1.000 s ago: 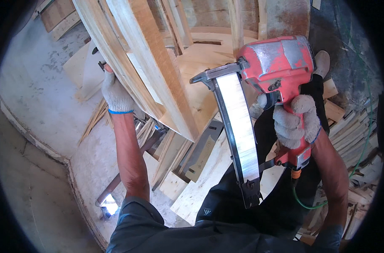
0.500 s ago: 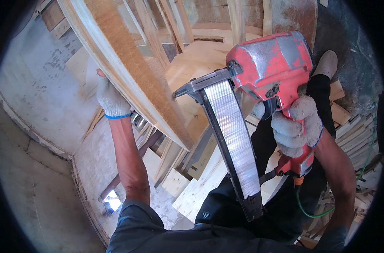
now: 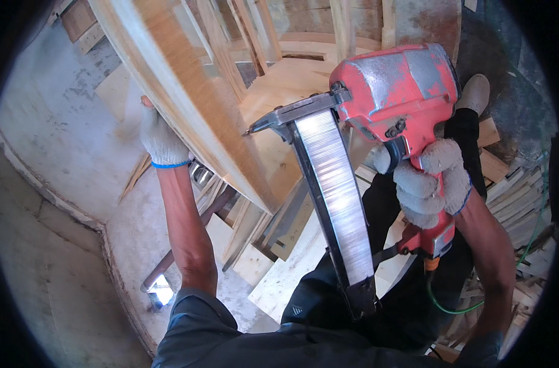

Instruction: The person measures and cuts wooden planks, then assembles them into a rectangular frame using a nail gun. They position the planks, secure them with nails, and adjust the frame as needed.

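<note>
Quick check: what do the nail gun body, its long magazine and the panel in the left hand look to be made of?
Nail gun: likely cast metal, red paint worn to bare grey. Magazine: bright metal, shiny and finely ribbed. Panel: pale unfinished wood, probably plywood, grain showing. Both the left hand and the right hand wear knit gloves.

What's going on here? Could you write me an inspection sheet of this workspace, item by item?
Surface: grey concrete floor, dusty, seen from above.
Job's things: red nail gun with a long metal magazine, nose close to the curved plywood panel.
Clutter: loose wood offcuts on the floor; stacked strips at right.
Hands: left hand, gloved, grips the panel's edge; right hand, gloved, wraps the nail gun's handle.
Cables: thin green hose running from the nail gun's base.
Surroundings: wooden framing above; a shoe beyond the nail gun.
</note>
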A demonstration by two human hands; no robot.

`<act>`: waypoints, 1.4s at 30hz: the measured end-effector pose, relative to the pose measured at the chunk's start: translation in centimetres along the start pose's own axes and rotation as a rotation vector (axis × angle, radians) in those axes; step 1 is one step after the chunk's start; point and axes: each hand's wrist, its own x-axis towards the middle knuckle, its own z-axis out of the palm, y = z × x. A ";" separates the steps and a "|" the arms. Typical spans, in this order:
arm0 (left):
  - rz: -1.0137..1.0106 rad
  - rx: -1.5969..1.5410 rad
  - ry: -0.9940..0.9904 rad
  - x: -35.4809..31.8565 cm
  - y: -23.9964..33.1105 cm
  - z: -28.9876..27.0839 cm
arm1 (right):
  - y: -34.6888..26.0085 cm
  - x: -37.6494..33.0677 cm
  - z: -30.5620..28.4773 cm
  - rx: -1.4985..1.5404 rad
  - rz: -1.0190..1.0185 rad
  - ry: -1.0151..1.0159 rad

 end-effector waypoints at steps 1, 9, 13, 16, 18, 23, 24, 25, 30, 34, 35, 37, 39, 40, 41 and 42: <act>-0.013 -0.001 0.011 0.4 -0.2 -0.1 | 0.1 0.0 0.4 0.016 -0.024 0.006; -0.030 0.030 0.294 1.7 -3.2 1.8 | 2.8 -3.3 7.6 -0.295 -0.228 0.306; -0.101 0.330 0.427 1.7 -3.2 2.0 | 5.4 -5.0 13.1 -0.479 -0.164 0.404; -0.212 0.596 0.461 4.0 -4.9 2.3 | 8.8 -4.1 17.5 -0.553 -0.274 0.581; -0.006 0.793 0.459 3.7 -6.3 2.7 | 11.4 -3.4 20.5 -0.938 -0.365 0.867; 0.253 0.940 0.386 4.7 -6.7 3.5 | 15.2 1.7 24.8 -1.230 -0.316 1.160; 0.338 0.967 0.401 5.2 -7.6 3.3 | 15.8 2.4 25.2 -1.230 -0.321 1.175; 0.138 0.868 0.391 6.8 -8.9 2.4 | 15.8 2.9 25.3 -1.236 -0.324 1.187; 0.250 1.069 0.336 7.5 -10.2 2.5 | 17.4 5.0 24.6 -1.311 -0.417 1.212; 0.172 0.979 0.343 7.4 -9.8 3.1 | 16.9 3.6 21.9 -1.575 -0.281 1.400; 0.229 1.003 0.329 7.4 -9.8 3.1 | 17.5 2.8 20.5 -1.727 -0.302 1.438; 0.146 0.894 0.349 7.5 -9.5 3.4 | 17.5 2.7 19.9 -1.926 -0.264 1.528; 0.110 0.859 0.370 7.5 -9.1 4.1 | 17.4 3.2 20.5 -1.980 -0.207 1.561; 0.112 0.882 0.387 7.5 -9.1 4.1 | 17.2 3.5 20.8 -2.009 -0.176 1.572; 0.113 0.906 0.404 7.6 -9.2 4.2 | 16.9 2.5 20.3 -1.940 -0.156 1.564; 0.101 0.897 0.407 7.7 -9.1 4.2 | 17.2 2.3 20.3 -1.862 -0.178 1.544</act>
